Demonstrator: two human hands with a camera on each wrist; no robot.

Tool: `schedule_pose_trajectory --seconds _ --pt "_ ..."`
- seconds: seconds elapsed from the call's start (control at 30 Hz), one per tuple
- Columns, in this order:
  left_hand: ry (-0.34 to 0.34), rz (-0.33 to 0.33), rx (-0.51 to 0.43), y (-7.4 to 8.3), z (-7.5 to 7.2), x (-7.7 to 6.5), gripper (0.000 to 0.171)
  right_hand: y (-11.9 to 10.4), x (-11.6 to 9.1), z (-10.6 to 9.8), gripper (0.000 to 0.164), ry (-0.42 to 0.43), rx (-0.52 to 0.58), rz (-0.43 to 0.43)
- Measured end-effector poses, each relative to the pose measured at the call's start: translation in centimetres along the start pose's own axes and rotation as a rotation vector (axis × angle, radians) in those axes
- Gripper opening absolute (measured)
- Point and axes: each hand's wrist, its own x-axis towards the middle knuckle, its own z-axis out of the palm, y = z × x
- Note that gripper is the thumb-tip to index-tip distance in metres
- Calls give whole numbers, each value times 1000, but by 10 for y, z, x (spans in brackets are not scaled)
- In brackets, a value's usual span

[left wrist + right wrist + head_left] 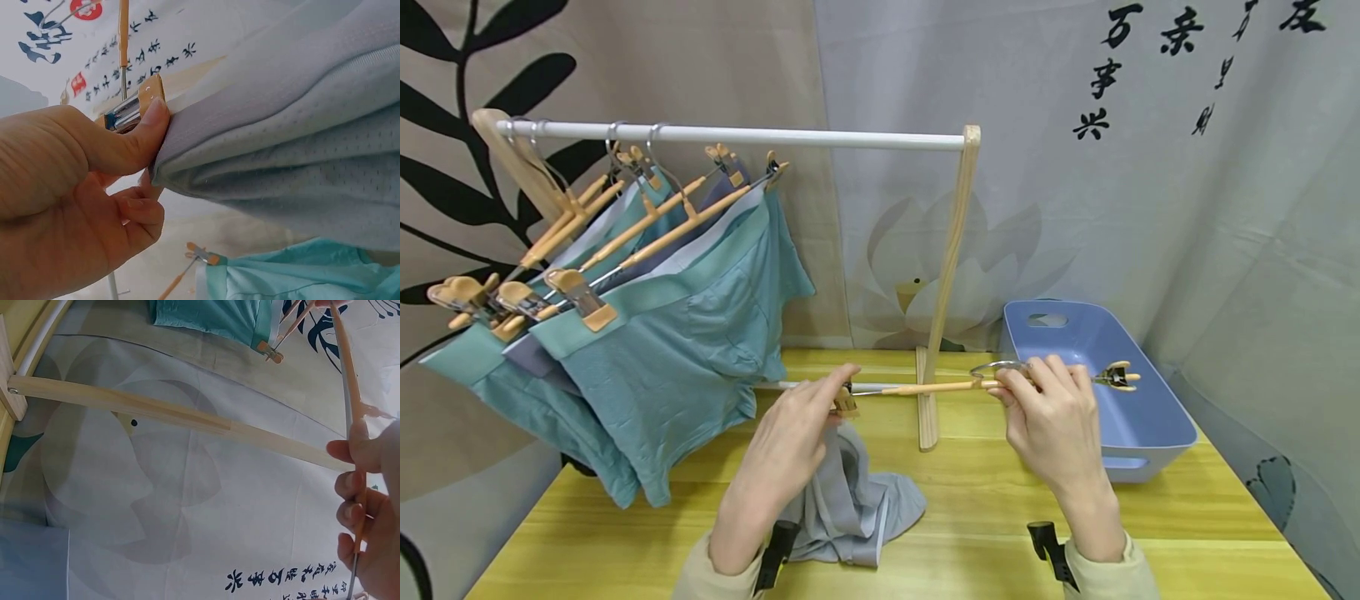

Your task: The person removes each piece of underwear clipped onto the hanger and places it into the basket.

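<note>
My right hand [1054, 421] grips the wooden bar of a clip hanger [936, 387], held level with its metal hook beside the fingers. At the left end of that hanger, my left hand [786, 442] pinches the waistband corner of grey underpants [857, 512], thumb against the clip [150, 94]. Mesh fabric hangs away from the fingers in the left wrist view; in the head view it drapes low over the table. The hanger's other clip [1117, 377] has no cloth in it. Curled fingers [351, 484] wrap the bar in the right wrist view.
At the left, several clip hangers with teal underpants [700, 325] hang from a white rail [737, 136] on a wooden stand [951, 250]. A blue basket [1142, 458] stands at the right back of the wooden table [985, 533]. Printed curtains close off the back.
</note>
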Motion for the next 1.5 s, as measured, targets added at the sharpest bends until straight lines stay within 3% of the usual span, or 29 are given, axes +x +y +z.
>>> schedule_pose_trajectory --seconds 0.27,0.4,0.77,0.9,1.07,1.17,1.3,1.5 --pt "-12 1 37 0 3 -2 76 1 0 -3 37 -25 -7 12" --pt "-8 3 60 1 4 -2 69 2 2 -6 37 -33 -12 5" --pt "89 -9 94 6 9 1 53 1 0 -1 38 -1 -17 -14" --pt "161 48 122 10 10 3 50 -2 1 1 39 -6 -21 -23" --pt "273 223 190 18 16 8 35 -7 2 5 40 -30 -22 -28" --pt "300 301 197 22 21 12 27 -9 2 8 42 -53 -24 -28" --pt "268 294 147 25 28 15 23 -13 1 11 40 -97 -35 -27" --pt "239 230 36 26 31 16 19 -17 0 14 17 -150 -39 -14"
